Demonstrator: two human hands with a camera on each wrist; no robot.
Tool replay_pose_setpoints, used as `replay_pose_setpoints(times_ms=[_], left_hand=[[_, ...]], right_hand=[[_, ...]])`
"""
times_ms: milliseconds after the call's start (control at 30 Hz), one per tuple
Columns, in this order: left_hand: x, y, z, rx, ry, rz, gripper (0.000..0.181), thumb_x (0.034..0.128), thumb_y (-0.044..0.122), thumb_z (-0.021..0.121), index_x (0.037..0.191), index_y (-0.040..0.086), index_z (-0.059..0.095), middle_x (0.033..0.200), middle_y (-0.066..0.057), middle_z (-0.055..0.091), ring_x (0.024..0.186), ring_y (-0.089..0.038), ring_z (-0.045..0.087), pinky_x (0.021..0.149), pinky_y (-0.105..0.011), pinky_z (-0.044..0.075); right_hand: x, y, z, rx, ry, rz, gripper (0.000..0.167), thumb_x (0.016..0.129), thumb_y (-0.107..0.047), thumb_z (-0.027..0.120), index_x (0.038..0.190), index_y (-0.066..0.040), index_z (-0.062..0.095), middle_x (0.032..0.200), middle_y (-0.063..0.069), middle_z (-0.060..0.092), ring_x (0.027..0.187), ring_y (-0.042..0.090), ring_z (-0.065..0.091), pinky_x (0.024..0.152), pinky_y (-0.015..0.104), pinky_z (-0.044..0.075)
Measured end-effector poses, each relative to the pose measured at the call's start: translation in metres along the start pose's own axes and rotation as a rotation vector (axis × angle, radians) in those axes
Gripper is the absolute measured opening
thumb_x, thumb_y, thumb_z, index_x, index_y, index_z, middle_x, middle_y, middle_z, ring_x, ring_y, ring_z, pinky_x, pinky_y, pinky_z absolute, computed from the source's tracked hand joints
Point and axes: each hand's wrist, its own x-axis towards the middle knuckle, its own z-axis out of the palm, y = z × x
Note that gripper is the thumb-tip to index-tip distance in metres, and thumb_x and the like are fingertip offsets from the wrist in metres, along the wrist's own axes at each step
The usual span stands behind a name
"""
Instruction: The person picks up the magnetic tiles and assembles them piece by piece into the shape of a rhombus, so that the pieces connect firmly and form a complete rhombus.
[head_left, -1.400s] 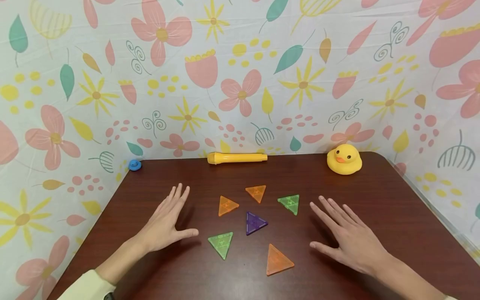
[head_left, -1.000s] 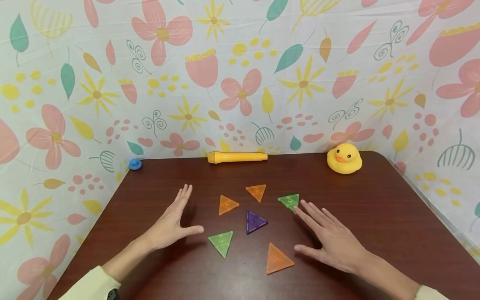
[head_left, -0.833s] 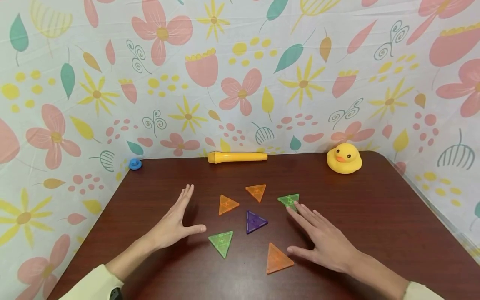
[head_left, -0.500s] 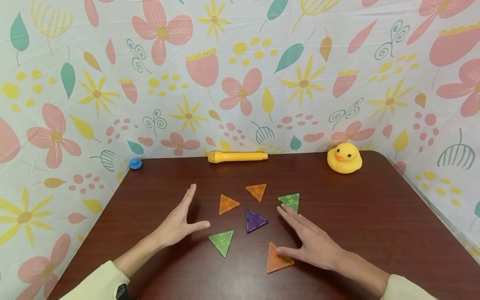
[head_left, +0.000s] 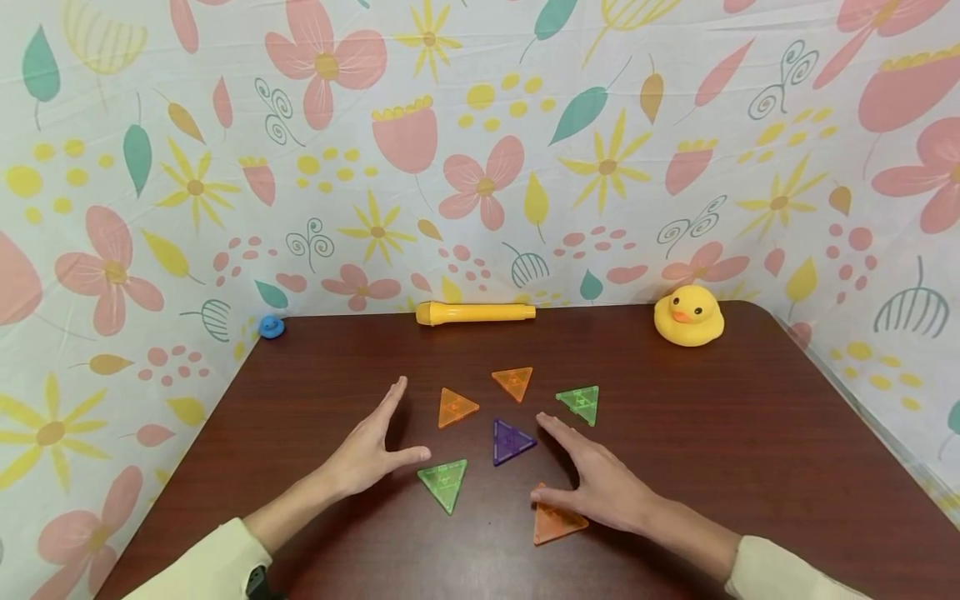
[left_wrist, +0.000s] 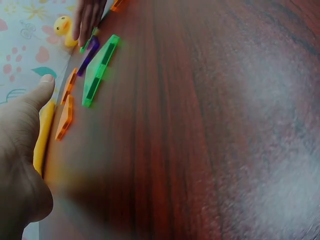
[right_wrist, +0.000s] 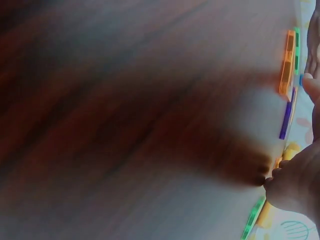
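Observation:
Several see-through triangular magnetic tiles lie flat on the dark wooden table. A purple tile (head_left: 512, 443) is in the middle, with two orange tiles (head_left: 455, 407) behind it. One green tile (head_left: 582, 404) lies back right, and another green tile (head_left: 446, 483) front left. My left hand (head_left: 367, 454) is over the table left of the front green tile, thumb spread and fingers straight, holding nothing. My right hand (head_left: 596, 479) hovers between the purple tile and the front orange tile (head_left: 557, 523), its thumb covering that tile's top corner. It too holds nothing.
Along the back edge of the table (head_left: 750, 400) stand a small blue duck (head_left: 272, 327), a yellow toy microphone (head_left: 476, 313) and a larger yellow duck (head_left: 688, 317). A flower-patterned cloth (head_left: 480, 100) hangs behind and at both sides.
My right hand has moved left, from the table's right side to beside the purple tile and over the front orange one. My left hand has shifted right toward the green tile. The tiles have stayed put.

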Motion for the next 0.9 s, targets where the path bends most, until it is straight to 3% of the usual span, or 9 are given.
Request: replay_pose_setpoints(times_ms=[367,600,900], left_hand=[[-0.001,0.001,0.012,0.012,-0.019,0.005,0.113,0.0921,0.046,0.084,0.172,0.012,0.011,0.177,-0.009,0.011,0.162,-0.031,0.014,0.125,-0.061,0.022],[0.0,0.001,0.018,0.039,-0.014,0.002,0.103,0.0992,0.049,0.074,0.172,0.012,0.012,0.176,-0.01,0.014,0.161,-0.031,0.017,0.125,-0.06,0.023],[0.006,0.001,0.022,0.064,0.002,0.002,0.099,0.0999,0.048,0.074,0.172,0.012,0.015,0.175,-0.013,0.018,0.16,-0.034,0.022,0.124,-0.06,0.026]], right_hand=[[0.011,-0.011,0.013,-0.006,0.018,0.033,0.095,0.086,-0.047,0.089,0.16,-0.007,0.046,0.159,0.025,0.048,0.145,0.049,0.045,0.11,0.066,0.044],[0.022,-0.015,0.019,0.008,0.061,-0.006,0.089,0.085,-0.035,0.093,0.157,-0.003,0.049,0.155,0.021,0.053,0.141,0.04,0.053,0.109,0.058,0.049],[0.032,-0.016,0.024,0.04,0.099,-0.056,0.081,0.084,-0.019,0.094,0.152,0.0,0.054,0.149,0.018,0.06,0.136,0.037,0.059,0.106,0.053,0.052]])
